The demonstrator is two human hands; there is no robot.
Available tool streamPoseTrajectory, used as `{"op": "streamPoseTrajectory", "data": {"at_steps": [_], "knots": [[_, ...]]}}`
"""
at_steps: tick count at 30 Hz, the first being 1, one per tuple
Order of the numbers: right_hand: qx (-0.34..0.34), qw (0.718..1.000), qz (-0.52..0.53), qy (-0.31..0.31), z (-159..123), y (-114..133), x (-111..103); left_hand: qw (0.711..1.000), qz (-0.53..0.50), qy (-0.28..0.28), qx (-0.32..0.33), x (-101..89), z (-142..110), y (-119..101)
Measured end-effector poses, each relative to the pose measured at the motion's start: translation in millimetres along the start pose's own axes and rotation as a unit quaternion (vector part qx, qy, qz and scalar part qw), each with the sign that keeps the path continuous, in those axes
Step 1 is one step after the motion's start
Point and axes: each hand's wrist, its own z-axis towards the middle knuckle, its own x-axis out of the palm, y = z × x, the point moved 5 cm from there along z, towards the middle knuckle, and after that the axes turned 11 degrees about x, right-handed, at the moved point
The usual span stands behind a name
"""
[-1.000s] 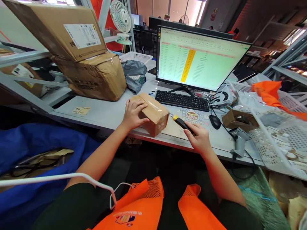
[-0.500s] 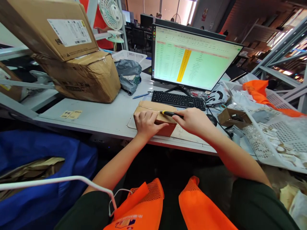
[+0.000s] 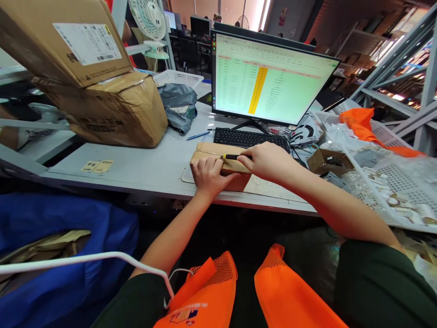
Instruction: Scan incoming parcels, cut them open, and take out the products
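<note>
A small brown cardboard box sits near the front edge of the desk, below the keyboard. My left hand grips its left part, fingers bent over the top and thumb stretched along the front side. In my right hand is a utility knife with a black and yellow handle, closed in my fingers. The knife lies low over the box top, pointing left toward my left fingers. Its tip is too small to make out clearly.
Behind the box stand a keyboard and a monitor. Large cartons are stacked at left beside a grey plastic bag. A blue pen lies on the desk. White baskets and a small open box are at right.
My right hand and the knife have moved slightly left across the box top. My left hand keeps its hold on the box. The whole view has shifted a little.
</note>
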Motion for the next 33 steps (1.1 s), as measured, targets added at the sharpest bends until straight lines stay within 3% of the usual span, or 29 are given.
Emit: {"op": "streamPoseTrajectory", "data": {"at_steps": [3, 7, 10, 13, 15, 17, 20, 22, 24, 28, 33], "knots": [[0.023, 0.999, -0.035, 0.022, -9.5, -12.0, -7.1, 1.000, -0.004, -0.009, 0.013, -2.9, 0.1, -3.0], [0.100, 0.991, -0.061, 0.064, -20.8, -83.9, -5.2, 0.999, -0.011, -0.033, 0.034, -3.9, -1.1, 1.0], [0.169, 0.980, -0.043, 0.101, -23.7, -146.5, 39.2, 0.998, -0.056, -0.026, 0.034, -1.8, 0.9, 27.8], [0.198, 0.977, 0.056, 0.047, -19.8, -168.0, 106.3, 0.991, -0.132, 0.006, 0.010, -8.5, 6.9, 67.9], [0.209, 0.972, 0.106, -0.014, -18.8, -156.7, 145.4, 0.988, -0.153, 0.031, -0.015, -24.2, 10.2, 83.4], [0.169, 0.967, 0.167, -0.093, -19.9, -126.1, 164.5, 0.984, -0.165, 0.064, -0.018, -45.6, 11.0, 77.1], [-0.036, 0.947, 0.267, -0.174, -22.5, -57.7, 154.3, 0.976, -0.166, 0.135, 0.034, -69.4, 4.9, 34.3], [-0.173, 0.923, 0.298, -0.169, -20.4, -15.4, 137.5, 0.977, -0.129, 0.155, 0.067, -74.4, -1.9, 8.2], [-0.246, 0.906, 0.310, -0.149, -11.3, 13.7, 123.5, 0.983, -0.092, 0.137, 0.080, -72.5, -7.0, -2.6], [-0.274, 0.893, 0.329, -0.138, 12.8, 35.1, 113.2, 0.990, -0.068, 0.077, 0.093, -61.7, -11.7, 6.3], [-0.252, 0.900, 0.300, -0.188, 23.6, 40.0, 114.5, 0.993, -0.061, 0.018, 0.101, -59.8, -11.8, 12.2]]}}
